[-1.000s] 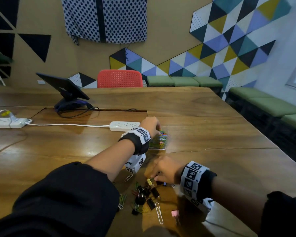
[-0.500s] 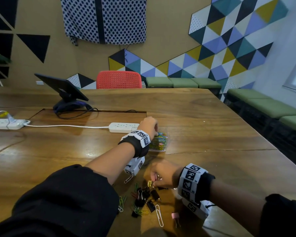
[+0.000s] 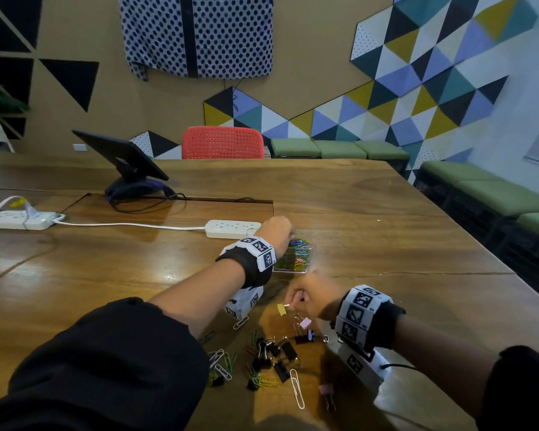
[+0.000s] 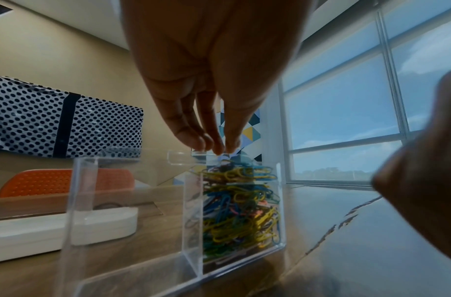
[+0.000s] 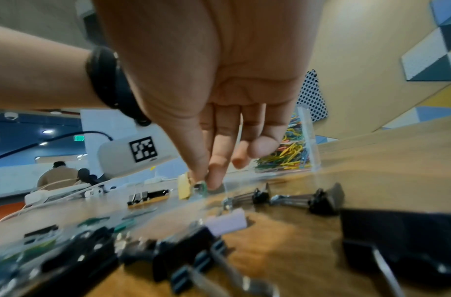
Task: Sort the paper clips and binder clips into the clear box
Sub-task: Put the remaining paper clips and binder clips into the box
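Observation:
A clear box (image 3: 296,259) stands on the wooden table; one compartment (image 4: 239,205) is packed with coloured paper clips, and the one beside it (image 4: 132,221) looks bare. My left hand (image 3: 277,233) is over the box, its straight fingertips (image 4: 193,140) resting on the clear top edge. My right hand (image 3: 311,298) hovers just above a loose pile of black binder clips and paper clips (image 3: 271,353). It pinches a small yellow binder clip (image 3: 281,309) by its wire handle between thumb and forefinger (image 5: 199,176). The yellow binder clip (image 5: 184,185) hangs clear of the table.
A large white paper clip (image 3: 297,391) and a pink binder clip (image 3: 326,391) lie near the front. A white power strip (image 3: 232,228) lies just behind the box, with its cable running left. A tablet on a stand (image 3: 122,160) stands farther back.
My right hand has risen from the pile with the yellow binder clip pinched in it. My left hand has stayed on the box.

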`<state>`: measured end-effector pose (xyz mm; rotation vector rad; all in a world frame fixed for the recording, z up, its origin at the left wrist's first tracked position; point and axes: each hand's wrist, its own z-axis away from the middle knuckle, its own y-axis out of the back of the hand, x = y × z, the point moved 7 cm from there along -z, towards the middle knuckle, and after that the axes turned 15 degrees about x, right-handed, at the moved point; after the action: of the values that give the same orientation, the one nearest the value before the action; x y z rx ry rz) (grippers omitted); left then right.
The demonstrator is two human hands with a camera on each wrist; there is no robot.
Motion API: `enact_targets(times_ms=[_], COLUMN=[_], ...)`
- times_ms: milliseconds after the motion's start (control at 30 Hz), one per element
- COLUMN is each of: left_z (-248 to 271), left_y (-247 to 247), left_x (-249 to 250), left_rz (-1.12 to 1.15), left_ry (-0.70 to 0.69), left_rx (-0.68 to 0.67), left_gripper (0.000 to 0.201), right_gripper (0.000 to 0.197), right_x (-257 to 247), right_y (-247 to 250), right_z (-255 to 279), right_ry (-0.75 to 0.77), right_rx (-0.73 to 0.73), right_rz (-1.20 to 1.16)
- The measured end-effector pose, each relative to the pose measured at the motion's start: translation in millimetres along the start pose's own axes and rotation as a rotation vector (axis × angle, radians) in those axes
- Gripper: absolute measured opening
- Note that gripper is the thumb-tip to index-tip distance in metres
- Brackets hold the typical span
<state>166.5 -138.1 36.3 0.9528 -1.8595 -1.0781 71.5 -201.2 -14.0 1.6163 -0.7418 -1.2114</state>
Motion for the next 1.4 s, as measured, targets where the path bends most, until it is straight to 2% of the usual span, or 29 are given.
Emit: enact_targets(times_ms=[167, 233, 300, 433, 500, 600, 700, 867, 1167, 1300, 1400], left_z=[23, 41, 62, 105, 118, 120, 122, 125, 136, 141, 141], left_y=[19, 19, 10, -11, -16, -18, -20, -19, -3, -7, -8], left_x=[2, -1, -9, -32, -44, -55, -57, -53, -18, -14, -12], left_rz=[0.063, 0.081, 0.037, -0.146, -0.197, -0.178, -0.127, -0.106, 0.110, 0.136, 0.140], left_ry=[-0.083, -0.101, -0.090, -0.046, -0.005, 0.025, 0.036, 0.006, -0.226, -0.263, -0.273], left_rx=[0.091, 0.042, -0.097, -0.488, -0.575, -0.550, -0.533, -0.535, -0.535, -0.556, -0.559], left_gripper=[0.031, 0.022, 0.020, 0.031, 0.037, 0.035, 0.025, 0.022, 0.017, 0.017, 0.020], right_gripper=[0.017, 0.012, 0.008, 0.020, 0.013, 0.010, 0.014, 0.026, 0.012, 0.005, 0.007], right_x=[19, 23, 26, 35, 34, 28, 13, -11, 0, 7, 7], right_y=[6, 1, 1, 6, 9, 9, 7, -15, -13, -15, -13], right_z=[-7, -6, -6, -12, -11, -10, -12, -10, -11, -10, -8], right_ry=[-0.057, -0.072, -0.103, -0.108, -0.060, 0.023, 0.126, 0.250, 0.163, 0.124, 0.115], right_rx=[0.085, 0.071, 0.097, 0.171, 0.151, 0.105, 0.122, -0.088, -0.138, -0.144, -0.135], right_rz=[-0.057, -0.065, -0.095, -0.001, 0.119, 0.221, 0.197, 0.097, 0.117, 0.140, 0.167])
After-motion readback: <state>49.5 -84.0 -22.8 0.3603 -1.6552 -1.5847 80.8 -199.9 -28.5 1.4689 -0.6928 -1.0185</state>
